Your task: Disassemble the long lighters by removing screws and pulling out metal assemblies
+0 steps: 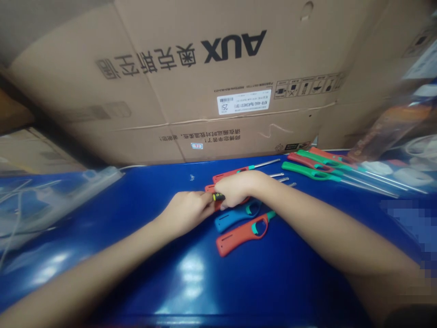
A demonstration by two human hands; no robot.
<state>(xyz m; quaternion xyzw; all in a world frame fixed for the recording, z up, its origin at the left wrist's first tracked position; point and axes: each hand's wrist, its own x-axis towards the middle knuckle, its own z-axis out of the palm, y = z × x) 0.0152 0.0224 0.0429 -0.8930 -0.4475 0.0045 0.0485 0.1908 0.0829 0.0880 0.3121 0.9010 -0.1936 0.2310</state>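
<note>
Several long-nosed lighters lie in a column on the blue table. Nearest me is a red lighter, with a blue lighter just beyond it. At the far end of the column rests another red lighter. My right hand is closed over the middle of the column, round a small black and yellow item. My left hand meets it from the left, fingers closed at a red handle and the same item; its exact hold is hidden.
Behind stands a big cardboard box. Green and red lighters lie at the back right, beside a tilted orange-capped bottle and white items. Clear plastic bags lie at the left.
</note>
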